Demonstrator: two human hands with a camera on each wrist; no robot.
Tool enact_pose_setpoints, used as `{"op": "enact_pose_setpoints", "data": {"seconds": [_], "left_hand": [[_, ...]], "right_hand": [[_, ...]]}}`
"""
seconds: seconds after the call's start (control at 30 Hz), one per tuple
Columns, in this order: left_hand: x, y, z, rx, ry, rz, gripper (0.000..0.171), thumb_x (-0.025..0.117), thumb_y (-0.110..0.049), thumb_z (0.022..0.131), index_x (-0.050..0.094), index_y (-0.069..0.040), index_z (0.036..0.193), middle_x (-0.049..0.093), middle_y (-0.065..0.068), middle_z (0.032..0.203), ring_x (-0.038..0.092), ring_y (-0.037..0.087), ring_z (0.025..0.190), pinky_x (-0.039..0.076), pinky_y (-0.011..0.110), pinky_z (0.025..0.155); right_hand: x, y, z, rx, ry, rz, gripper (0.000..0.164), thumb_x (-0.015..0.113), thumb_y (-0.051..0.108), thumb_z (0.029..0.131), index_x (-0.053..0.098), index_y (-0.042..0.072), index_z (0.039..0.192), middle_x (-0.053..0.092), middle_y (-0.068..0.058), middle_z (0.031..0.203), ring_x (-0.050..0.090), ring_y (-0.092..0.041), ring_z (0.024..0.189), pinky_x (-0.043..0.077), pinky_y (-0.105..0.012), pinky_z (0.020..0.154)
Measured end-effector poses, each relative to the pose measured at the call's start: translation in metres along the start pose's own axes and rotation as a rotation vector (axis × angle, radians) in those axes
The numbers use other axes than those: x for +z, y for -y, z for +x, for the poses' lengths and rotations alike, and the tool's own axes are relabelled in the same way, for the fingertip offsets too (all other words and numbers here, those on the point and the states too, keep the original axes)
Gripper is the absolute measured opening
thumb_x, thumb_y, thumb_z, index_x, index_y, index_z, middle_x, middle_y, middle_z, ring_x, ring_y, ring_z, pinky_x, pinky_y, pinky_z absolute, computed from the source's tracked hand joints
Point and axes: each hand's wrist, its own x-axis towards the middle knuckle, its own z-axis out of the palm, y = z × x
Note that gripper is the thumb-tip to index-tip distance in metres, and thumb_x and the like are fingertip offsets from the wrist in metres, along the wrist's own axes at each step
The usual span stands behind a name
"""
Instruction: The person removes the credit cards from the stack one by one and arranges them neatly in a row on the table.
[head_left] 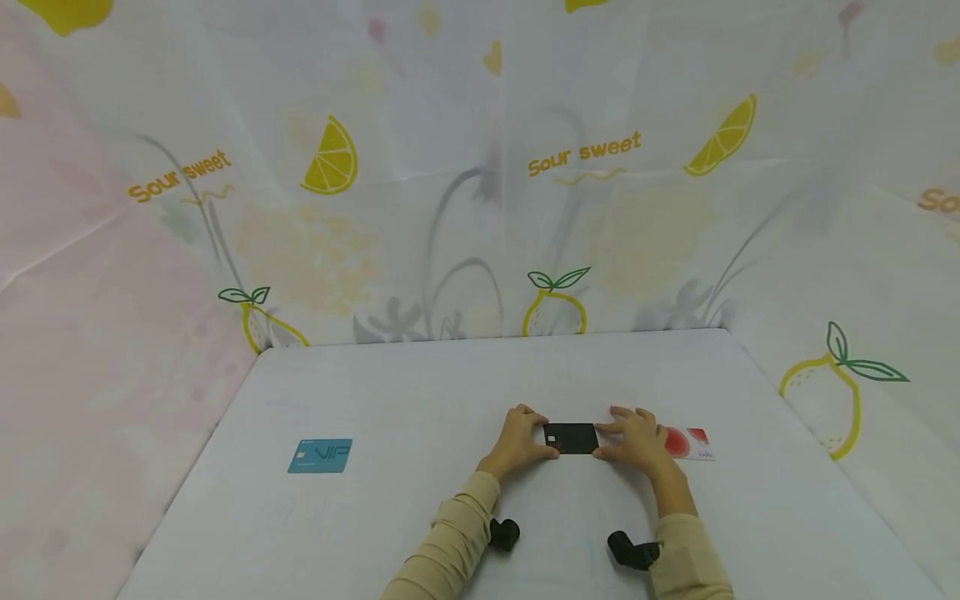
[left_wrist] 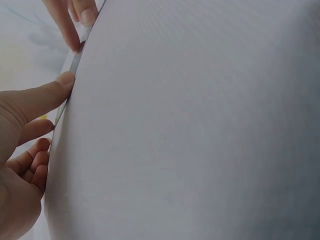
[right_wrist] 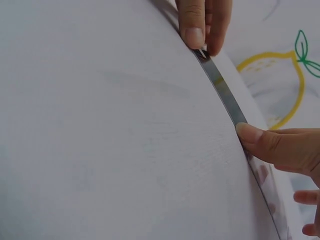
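Note:
A black card (head_left: 572, 438) with a pale chip mark lies flat on the white table. My left hand (head_left: 519, 437) holds its left end, thumb at the near corner and a finger at the far corner. At the opposite end my right hand (head_left: 636, 439) grips it the same way between thumb and fingers. From the right wrist view the card (right_wrist: 225, 92) appears edge-on as a thin dark strip between both hands. Just right of the right hand, a white card with red shapes (head_left: 693, 444) is partly covered by that hand.
A blue VIP card (head_left: 321, 456) lies on the left part of the table (head_left: 225, 533). Black wrist-worn devices (head_left: 633, 552) stick out beside both sleeves. Behind and beside the table hangs a lemon-print cloth (head_left: 420, 250).

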Motion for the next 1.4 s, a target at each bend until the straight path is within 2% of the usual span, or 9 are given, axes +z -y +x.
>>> {"op": "enact_pose_setpoints", "data": {"seconds": [0.27, 0.57, 1.17, 1.4], "left_hand": [[-0.001, 0.000, 0.000, 0.006, 0.008, -0.008, 0.051, 0.085, -0.024, 0.068, 0.066, 0.001, 0.109, 0.054, 0.011, 0.102, 0.048, 0.025, 0.097, 0.044, 0.033, 0.085], [-0.007, -0.001, 0.001, 0.012, 0.046, -0.005, 0.050, 0.085, -0.021, 0.068, 0.067, 0.001, 0.109, 0.053, 0.012, 0.101, 0.048, 0.025, 0.095, 0.044, 0.033, 0.084], [-0.012, -0.001, -0.001, -0.009, 0.102, -0.032, 0.044, 0.088, -0.017, 0.062, 0.070, -0.004, 0.100, 0.051, 0.010, 0.099, 0.046, 0.024, 0.095, 0.044, 0.032, 0.083], [-0.013, -0.004, -0.001, -0.035, 0.142, 0.005, 0.050, 0.087, -0.024, 0.064, 0.069, -0.007, 0.108, 0.049, 0.010, 0.106, 0.044, 0.025, 0.101, 0.043, 0.034, 0.087]], "right_hand": [[0.005, 0.004, -0.008, -0.059, -0.054, -0.062, 0.038, 0.074, 0.024, 0.079, 0.069, 0.007, 0.113, 0.046, -0.022, 0.137, 0.027, -0.055, 0.126, 0.023, -0.074, 0.091], [0.005, 0.006, -0.012, -0.056, -0.003, -0.093, 0.037, 0.069, 0.013, 0.083, 0.066, 0.011, 0.119, 0.043, -0.023, 0.139, 0.024, -0.056, 0.127, 0.020, -0.075, 0.093], [0.006, 0.006, -0.015, -0.060, -0.006, -0.104, 0.035, 0.065, 0.011, 0.084, 0.066, 0.012, 0.119, 0.045, -0.023, 0.137, 0.027, -0.059, 0.124, 0.022, -0.074, 0.092], [0.005, 0.007, -0.014, -0.050, 0.003, -0.099, 0.036, 0.065, 0.011, 0.085, 0.065, 0.011, 0.121, 0.044, -0.024, 0.138, 0.025, -0.059, 0.125, 0.020, -0.075, 0.093]]}}
